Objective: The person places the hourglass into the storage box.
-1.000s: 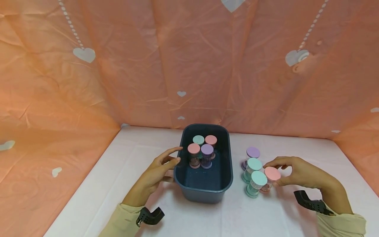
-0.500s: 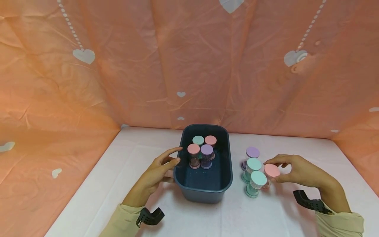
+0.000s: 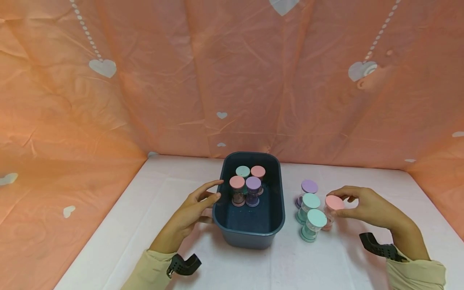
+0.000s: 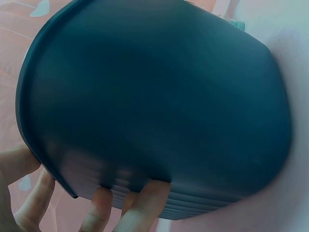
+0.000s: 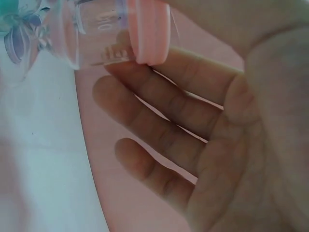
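Observation:
My right hand (image 3: 362, 207) holds a pink-capped sand timer (image 3: 334, 202) by its upper end, between thumb and fingers. In the right wrist view, the timer's clear body (image 5: 99, 36) shows printed marks, and the lower fingers extend free of it. Beside it stand two mint-capped timers (image 3: 316, 218) and a purple-capped one (image 3: 309, 186). My left hand (image 3: 192, 209) rests against the left side of a dark blue-grey bin (image 3: 248, 239). Its fingertips (image 4: 157, 188) touch the bin's wall in the left wrist view, while other digits meet the rim.
Inside the bin, several timers stand upright: two pink-capped (image 3: 237, 182), one mint-capped (image 3: 243, 171) and one purple-capped (image 3: 253, 183). The bin stands on a white-covered table (image 3: 290, 266). An orange sheet with hearts (image 3: 246, 80) hangs behind and at the sides.
My right hand has raised the pink-capped timer slightly and shifted it away from the nearer mint-capped one. The left hand and bin have stayed put.

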`<state>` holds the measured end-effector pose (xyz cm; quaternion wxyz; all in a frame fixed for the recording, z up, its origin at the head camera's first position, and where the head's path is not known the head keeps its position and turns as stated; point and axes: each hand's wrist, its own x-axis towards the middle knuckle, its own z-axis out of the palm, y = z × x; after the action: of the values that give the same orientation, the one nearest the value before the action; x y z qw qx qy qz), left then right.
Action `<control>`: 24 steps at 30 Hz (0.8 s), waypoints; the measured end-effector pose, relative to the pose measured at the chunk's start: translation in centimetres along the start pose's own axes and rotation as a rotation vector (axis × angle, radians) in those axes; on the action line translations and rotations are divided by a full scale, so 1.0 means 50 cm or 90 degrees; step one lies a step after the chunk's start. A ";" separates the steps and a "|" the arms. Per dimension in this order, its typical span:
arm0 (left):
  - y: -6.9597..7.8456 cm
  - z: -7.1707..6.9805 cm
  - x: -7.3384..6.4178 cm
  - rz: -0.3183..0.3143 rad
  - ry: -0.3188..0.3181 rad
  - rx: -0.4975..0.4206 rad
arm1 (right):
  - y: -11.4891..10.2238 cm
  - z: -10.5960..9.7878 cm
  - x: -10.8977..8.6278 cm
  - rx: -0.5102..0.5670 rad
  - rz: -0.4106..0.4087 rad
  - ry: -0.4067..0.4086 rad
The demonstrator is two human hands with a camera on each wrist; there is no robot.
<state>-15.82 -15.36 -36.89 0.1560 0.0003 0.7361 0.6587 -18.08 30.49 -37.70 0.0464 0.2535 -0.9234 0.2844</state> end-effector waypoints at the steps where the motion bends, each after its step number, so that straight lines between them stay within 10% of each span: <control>1: 0.000 0.000 0.000 0.000 0.002 0.002 | 0.000 0.000 0.000 -0.002 0.007 0.002; 24: -0.004 0.001 0.004 0.008 0.006 0.004 | -0.019 -0.031 -0.011 -0.017 0.122 0.068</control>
<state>-15.97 -15.31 -37.14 0.1488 0.0023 0.7390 0.6570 -17.20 30.90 -36.07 0.0714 0.1478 -0.9434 0.2881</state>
